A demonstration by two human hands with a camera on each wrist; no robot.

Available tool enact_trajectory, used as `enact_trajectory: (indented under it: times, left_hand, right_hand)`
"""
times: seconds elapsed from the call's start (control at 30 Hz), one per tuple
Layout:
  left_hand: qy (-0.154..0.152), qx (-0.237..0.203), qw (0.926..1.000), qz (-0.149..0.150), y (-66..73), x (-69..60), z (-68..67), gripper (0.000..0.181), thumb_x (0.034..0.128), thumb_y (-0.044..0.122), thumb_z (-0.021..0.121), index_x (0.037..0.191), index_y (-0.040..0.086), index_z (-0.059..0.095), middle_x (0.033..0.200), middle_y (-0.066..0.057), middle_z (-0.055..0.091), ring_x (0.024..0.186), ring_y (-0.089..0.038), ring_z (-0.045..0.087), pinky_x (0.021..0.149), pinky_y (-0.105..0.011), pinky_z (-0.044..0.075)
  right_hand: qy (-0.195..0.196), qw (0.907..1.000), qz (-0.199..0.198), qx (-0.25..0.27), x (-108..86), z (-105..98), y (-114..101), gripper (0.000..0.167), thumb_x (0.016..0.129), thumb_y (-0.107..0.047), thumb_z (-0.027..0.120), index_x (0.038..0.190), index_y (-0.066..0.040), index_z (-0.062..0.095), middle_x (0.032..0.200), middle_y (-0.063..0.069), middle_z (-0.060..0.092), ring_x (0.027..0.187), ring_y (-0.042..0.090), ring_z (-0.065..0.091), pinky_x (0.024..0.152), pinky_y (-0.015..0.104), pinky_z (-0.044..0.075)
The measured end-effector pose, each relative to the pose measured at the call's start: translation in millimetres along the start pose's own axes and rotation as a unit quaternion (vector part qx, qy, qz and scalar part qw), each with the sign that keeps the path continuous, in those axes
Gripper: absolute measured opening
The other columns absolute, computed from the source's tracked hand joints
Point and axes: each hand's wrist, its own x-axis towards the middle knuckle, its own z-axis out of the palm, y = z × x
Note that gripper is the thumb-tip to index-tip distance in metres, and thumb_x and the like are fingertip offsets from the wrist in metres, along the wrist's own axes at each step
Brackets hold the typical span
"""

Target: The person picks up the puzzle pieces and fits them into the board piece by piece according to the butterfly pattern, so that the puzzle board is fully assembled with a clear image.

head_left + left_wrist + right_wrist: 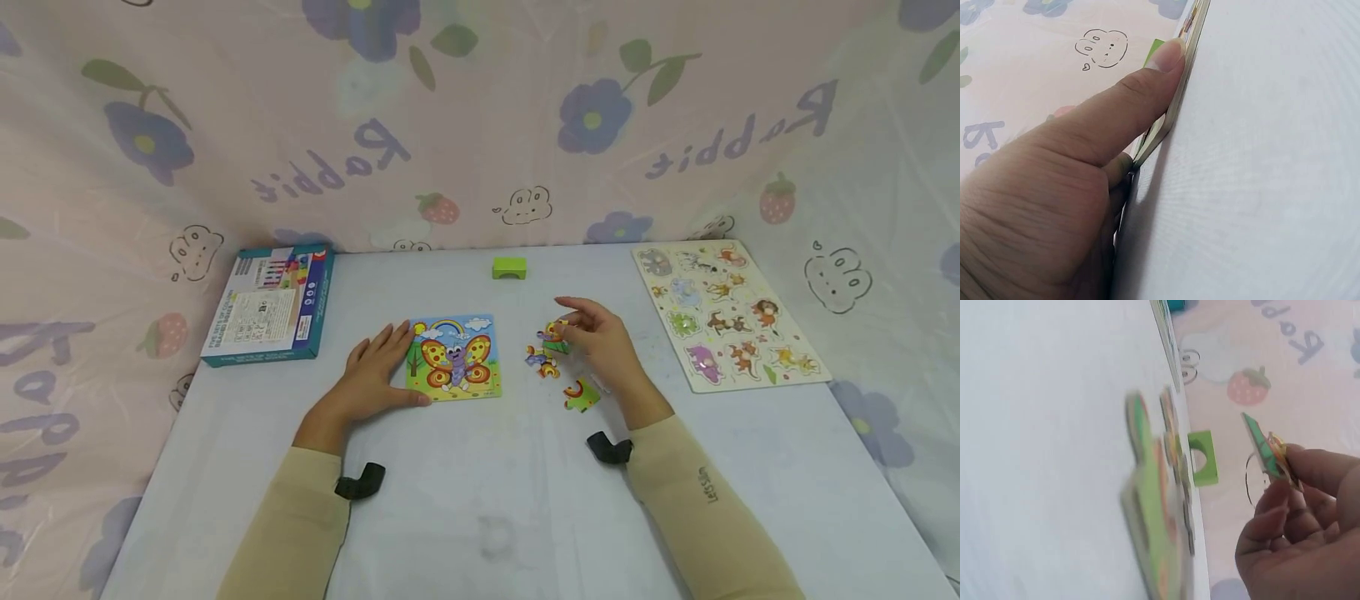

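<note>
A square butterfly puzzle board [454,358] lies flat in the middle of the table. My left hand [375,375] rests along its left side, fingers straight, with the thumb on its near edge; the left wrist view shows the thumb [1141,94] against the board's rim. To the right, my right hand [603,346] pinches a puzzle piece [1266,447] between thumb and fingers, raised above the table. Below it are loose puzzle pieces [542,362], and a green-and-red puzzle piece [582,395] lies nearer to me. In the right wrist view the nearest pieces are blurred.
A blue-edged box [266,308] lies at the back left. A green block with an arched notch [509,267] stands at the back middle. An animal puzzle board [731,317] lies on the right. A printed curtain [480,125] hangs around the table's back and sides.
</note>
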Motion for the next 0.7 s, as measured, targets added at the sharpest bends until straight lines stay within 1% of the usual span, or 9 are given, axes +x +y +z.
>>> enact_trajectory:
  times: [0.07, 0.17, 0.27, 0.33, 0.43, 0.5, 0.63, 0.7]
  left_hand:
    - [0.001, 0.0, 1.0, 0.001, -0.6, 0.2, 0.5, 0.125, 0.0827, 0.066, 0.087, 0.176, 0.018, 0.02, 0.182, 0.003, 0.007, 0.166, -0.024, -0.005, 0.129, -0.055, -0.009]
    - [0.001, 0.0, 1.0, 0.001, -0.9, 0.6, 0.8, 0.124, 0.083, 0.067, 0.086, 0.176, 0.019, 0.02, 0.182, 0.004, 0.007, 0.166, -0.023, -0.005, 0.129, -0.055, -0.009]
    - [0.001, -0.001, 1.0, 0.002, -1.4, 0.5, 1.2, 0.124, 0.0829, 0.067, 0.086, 0.176, 0.019, 0.02, 0.182, 0.004, 0.008, 0.166, -0.023, -0.005, 0.129, -0.055, -0.008]
    - [0.001, -0.003, 1.0, 0.003, -1.3, 0.1, 1.4, 0.124, 0.0825, 0.067, 0.087, 0.176, 0.019, 0.021, 0.182, 0.004, 0.008, 0.166, -0.023, -0.005, 0.129, -0.055, -0.008]
    - [0.003, -0.003, 1.0, 0.004, -1.5, -0.1, 2.0, 0.124, 0.0823, 0.067, 0.087, 0.176, 0.018, 0.021, 0.182, 0.005, 0.008, 0.166, -0.023, -0.005, 0.129, -0.055, -0.008]
    - [0.004, -0.004, 1.0, 0.004, -1.2, -0.2, 1.9, 0.124, 0.0823, 0.066, 0.087, 0.176, 0.019, 0.021, 0.182, 0.005, 0.008, 0.166, -0.023, -0.005, 0.129, -0.055, -0.008]
    - [0.004, -0.007, 1.0, 0.004, -0.4, -0.5, 1.1, 0.125, 0.082, 0.065, 0.088, 0.176, 0.019, 0.021, 0.182, 0.004, 0.008, 0.166, -0.023, -0.005, 0.129, -0.056, -0.009]
    - [0.003, -0.007, 1.0, 0.003, -0.1, -0.8, 0.6, 0.125, 0.0819, 0.065, 0.088, 0.176, 0.018, 0.021, 0.182, 0.004, 0.009, 0.166, -0.024, -0.005, 0.129, -0.056, -0.009]
  right_hand:
    - [-0.016, 0.9998, 0.005, 0.007, -2.1, 7.2, -2.9, 0.033, 0.105, -0.006, 0.073, 0.137, 0.004, 0.069, 0.111, 0.017, 0.069, 0.092, 0.019, 0.065, 0.076, 0.025, 0.056]
    - [-0.041, 0.9986, 0.019, 0.029, -5.0, 18.5, -6.3, 0.023, 0.106, -0.005, 0.072, 0.125, 0.007, 0.069, 0.113, 0.02, 0.07, 0.093, 0.021, 0.073, 0.085, 0.03, 0.062]
    - [-0.057, 0.9974, 0.028, 0.033, -8.7, 30.1, -8.9, 0.016, 0.105, -0.005, 0.072, 0.117, 0.004, 0.069, 0.113, 0.02, 0.07, 0.095, 0.026, 0.075, 0.086, 0.031, 0.062]
    - [-0.063, 0.9975, 0.026, 0.018, -11.2, 37.1, -8.9, 0.012, 0.105, -0.007, 0.074, 0.113, 0.001, 0.071, 0.11, 0.018, 0.07, 0.094, 0.03, 0.072, 0.079, 0.029, 0.061]
    - [-0.071, 0.9974, 0.014, 0.0, -13.5, 46.0, -7.8, 0.009, 0.103, -0.007, 0.076, 0.11, -0.003, 0.073, 0.104, 0.014, 0.073, 0.087, 0.035, 0.066, 0.066, 0.029, 0.055]
    - [-0.079, 0.9968, 0.009, -0.002, -14.1, 51.0, -6.8, 0.011, 0.103, -0.007, 0.076, 0.111, -0.001, 0.074, 0.105, 0.013, 0.075, 0.085, 0.033, 0.066, 0.065, 0.028, 0.055]
    - [-0.096, 0.9952, 0.011, 0.013, -14.6, 60.2, -6.9, 0.014, 0.103, -0.002, 0.074, 0.115, 0.004, 0.071, 0.11, 0.016, 0.075, 0.089, 0.024, 0.071, 0.077, 0.029, 0.061]
    - [-0.106, 0.9941, 0.013, 0.021, -14.1, 64.9, -6.5, 0.015, 0.103, 0.001, 0.073, 0.116, 0.006, 0.069, 0.109, 0.018, 0.073, 0.091, 0.023, 0.073, 0.081, 0.031, 0.063]
